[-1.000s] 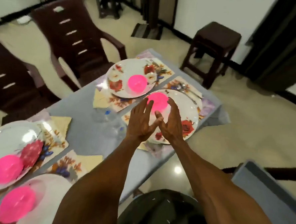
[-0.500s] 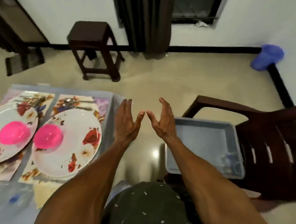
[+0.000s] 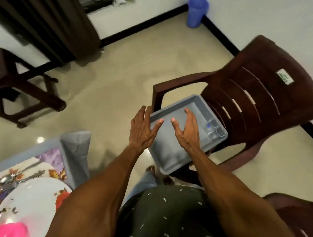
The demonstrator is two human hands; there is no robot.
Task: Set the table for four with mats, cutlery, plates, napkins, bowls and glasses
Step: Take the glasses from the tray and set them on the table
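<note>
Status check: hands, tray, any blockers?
Left hand and right hand open, empty, over grey tray on chair. Glasses in tray's far corner. Nothing in the way.

Bare forearms lead to the left hand (image 3: 142,129) and right hand (image 3: 187,131), no sleeves showing; a dark garment (image 3: 171,218) with small pale marks covers the body

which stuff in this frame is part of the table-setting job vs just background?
Job:
- left hand and right hand, both open over the grey tray
- clear glasses at the tray's far end
- plate, pink bowl, cutlery, floral mat on the table

Background:
- brown chair under the tray
- stool
- blue bin
- curtain
</note>
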